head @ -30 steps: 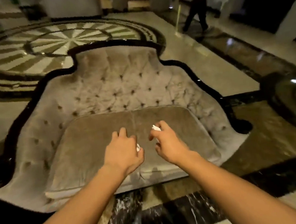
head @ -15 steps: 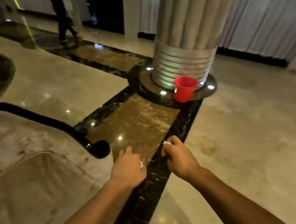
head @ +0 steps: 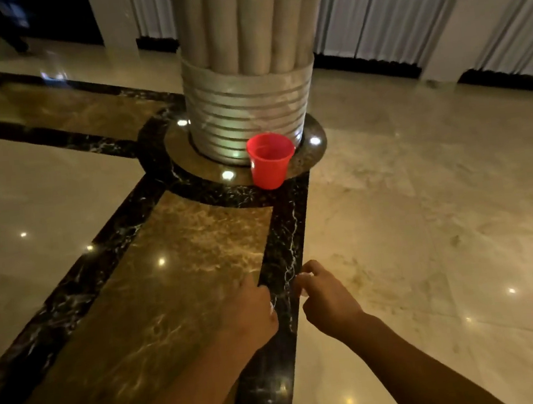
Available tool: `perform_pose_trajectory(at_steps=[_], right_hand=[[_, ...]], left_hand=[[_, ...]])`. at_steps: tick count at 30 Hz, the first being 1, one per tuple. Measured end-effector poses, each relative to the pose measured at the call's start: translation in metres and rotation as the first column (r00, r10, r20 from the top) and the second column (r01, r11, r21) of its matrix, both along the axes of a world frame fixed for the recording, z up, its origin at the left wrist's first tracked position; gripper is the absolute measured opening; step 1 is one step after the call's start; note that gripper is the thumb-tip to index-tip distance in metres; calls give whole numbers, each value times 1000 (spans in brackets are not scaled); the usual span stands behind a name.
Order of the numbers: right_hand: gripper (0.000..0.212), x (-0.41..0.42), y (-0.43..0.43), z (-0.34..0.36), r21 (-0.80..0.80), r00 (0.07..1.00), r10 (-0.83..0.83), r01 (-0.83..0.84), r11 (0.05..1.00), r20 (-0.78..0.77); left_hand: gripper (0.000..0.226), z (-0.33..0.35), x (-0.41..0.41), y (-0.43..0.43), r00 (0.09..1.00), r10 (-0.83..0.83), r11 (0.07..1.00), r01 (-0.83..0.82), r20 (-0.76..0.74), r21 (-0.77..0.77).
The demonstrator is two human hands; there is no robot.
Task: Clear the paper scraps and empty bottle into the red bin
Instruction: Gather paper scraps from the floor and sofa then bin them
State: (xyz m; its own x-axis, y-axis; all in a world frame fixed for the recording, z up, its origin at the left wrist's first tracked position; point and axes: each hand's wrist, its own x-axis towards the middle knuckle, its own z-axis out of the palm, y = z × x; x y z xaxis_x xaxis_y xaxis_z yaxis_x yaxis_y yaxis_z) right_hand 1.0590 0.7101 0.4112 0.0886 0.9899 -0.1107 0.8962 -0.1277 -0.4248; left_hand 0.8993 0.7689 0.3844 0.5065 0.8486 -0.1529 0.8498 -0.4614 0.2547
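one red bin [head: 270,160] on seemingly marble floor [head: 424,218]

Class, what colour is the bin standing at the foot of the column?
Red bin, plain, seen in the head view.

no readable text, labels, brands, numbers or signs anywhere in view

Left hand [head: 248,312], right hand [head: 326,297] — both fisted
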Motion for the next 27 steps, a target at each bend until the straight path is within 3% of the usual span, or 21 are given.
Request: perform_pose_trajectory(at_steps=[7, 10, 20, 27], right_hand=[[27, 97, 185, -10, 37, 995, -99, 98, 994, 15], [17, 150, 273, -25, 70, 995, -96, 94, 993, 27], [12, 298, 564, -9, -32, 1000, 1, 0, 999, 31], [24, 377, 767, -48, -59, 998, -27, 31, 998, 62]], left_hand=[[31, 25, 99, 211, 994, -108, 991, 109, -16, 80], [31, 22, 152, 304, 996, -66, 992, 71, -58, 100], [29, 28, 279, 570, 997, 24, 999, -21, -77, 38], [31, -28, 367, 761, 996, 21, 998, -26, -88, -52]])
